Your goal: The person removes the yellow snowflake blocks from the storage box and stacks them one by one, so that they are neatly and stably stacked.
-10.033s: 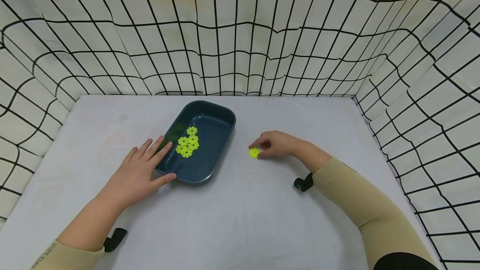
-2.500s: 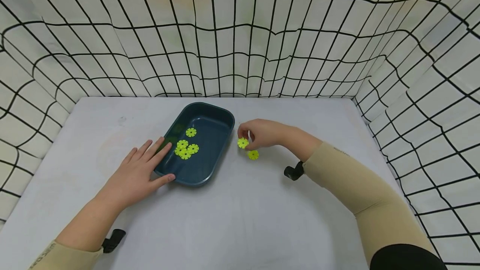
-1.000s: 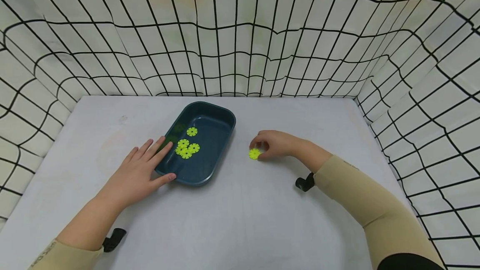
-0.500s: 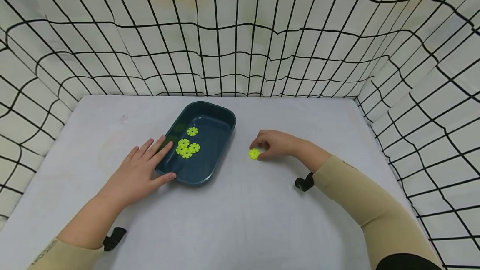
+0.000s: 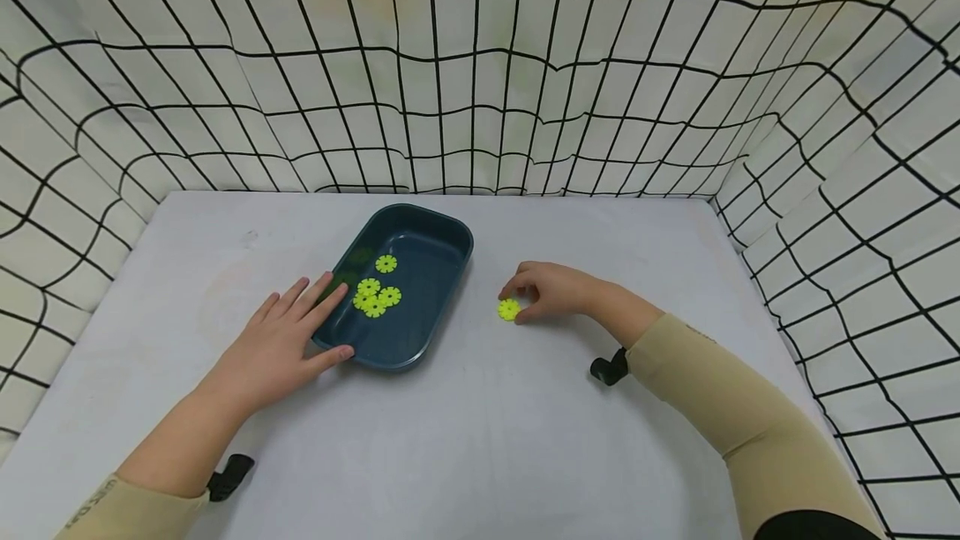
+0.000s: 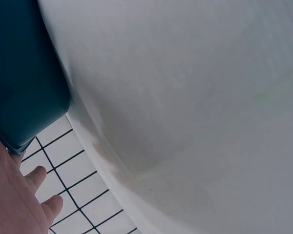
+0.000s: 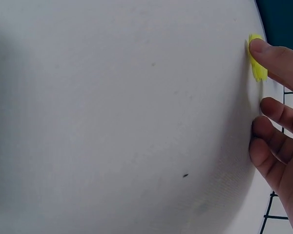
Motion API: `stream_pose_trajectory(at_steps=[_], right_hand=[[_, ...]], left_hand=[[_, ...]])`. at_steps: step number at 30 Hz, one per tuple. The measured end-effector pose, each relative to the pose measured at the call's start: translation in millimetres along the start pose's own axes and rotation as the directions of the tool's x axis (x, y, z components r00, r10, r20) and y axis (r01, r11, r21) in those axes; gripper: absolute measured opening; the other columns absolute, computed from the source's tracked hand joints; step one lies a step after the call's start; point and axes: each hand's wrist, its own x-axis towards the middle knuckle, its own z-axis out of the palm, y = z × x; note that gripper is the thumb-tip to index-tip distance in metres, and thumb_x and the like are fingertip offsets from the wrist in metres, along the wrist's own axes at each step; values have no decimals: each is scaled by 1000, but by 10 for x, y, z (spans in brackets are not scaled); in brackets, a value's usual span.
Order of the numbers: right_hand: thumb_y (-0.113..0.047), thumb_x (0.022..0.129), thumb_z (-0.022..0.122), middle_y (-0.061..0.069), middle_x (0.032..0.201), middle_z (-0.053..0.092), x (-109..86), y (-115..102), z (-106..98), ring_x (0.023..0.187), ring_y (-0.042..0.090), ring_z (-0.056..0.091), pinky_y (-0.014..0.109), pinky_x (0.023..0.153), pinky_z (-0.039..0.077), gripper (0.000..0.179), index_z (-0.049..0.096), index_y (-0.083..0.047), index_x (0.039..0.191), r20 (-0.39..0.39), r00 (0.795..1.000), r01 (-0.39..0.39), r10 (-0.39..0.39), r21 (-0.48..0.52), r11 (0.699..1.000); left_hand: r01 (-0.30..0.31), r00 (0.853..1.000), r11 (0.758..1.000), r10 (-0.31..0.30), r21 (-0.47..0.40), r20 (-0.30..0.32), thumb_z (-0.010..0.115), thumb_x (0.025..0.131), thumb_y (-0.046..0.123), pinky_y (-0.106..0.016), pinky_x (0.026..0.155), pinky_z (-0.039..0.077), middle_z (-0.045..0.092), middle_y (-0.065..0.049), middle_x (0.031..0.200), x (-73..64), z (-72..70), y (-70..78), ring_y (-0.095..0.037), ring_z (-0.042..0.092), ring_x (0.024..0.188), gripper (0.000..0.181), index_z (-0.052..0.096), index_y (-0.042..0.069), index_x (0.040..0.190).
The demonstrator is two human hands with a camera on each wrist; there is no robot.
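Stack of bright yellow-green notched discs (image 5: 507, 310), pinched in right grip (image 5: 553, 290); left grip (image 5: 273, 348) spread against blue tray (image 5: 420, 290)

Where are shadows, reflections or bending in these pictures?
Head: faint green reflections inside the dark blue rectangular tray; left wrist: soft shadow on the white table; right wrist: the table's edge looks bowed, shading beside the yellow-green notched disc.

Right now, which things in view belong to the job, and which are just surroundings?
Seemingly in the job:
dark blue tray, left hand at its edge
green-yellow discs inside it
yellow piece outside it, at the fingertips of the right hand

Just surroundings:
white table
black-gridded wall
black wrist attachments
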Motion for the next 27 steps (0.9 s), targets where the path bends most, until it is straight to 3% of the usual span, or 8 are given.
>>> stream_pose_trajectory(at_steps=[27], right_hand=[[-32, 85, 80, -10, 103, 56, 26, 13, 36, 90, 11, 51, 26, 76, 47, 36, 71, -28, 121, -8, 1000, 13, -14, -60, 998]], left_hand=[[-7, 999, 1000, 7, 0, -33, 52, 89, 72, -65, 115, 14, 13, -9, 166, -5, 40, -12, -41, 16, 148, 95, 16, 22, 161]])
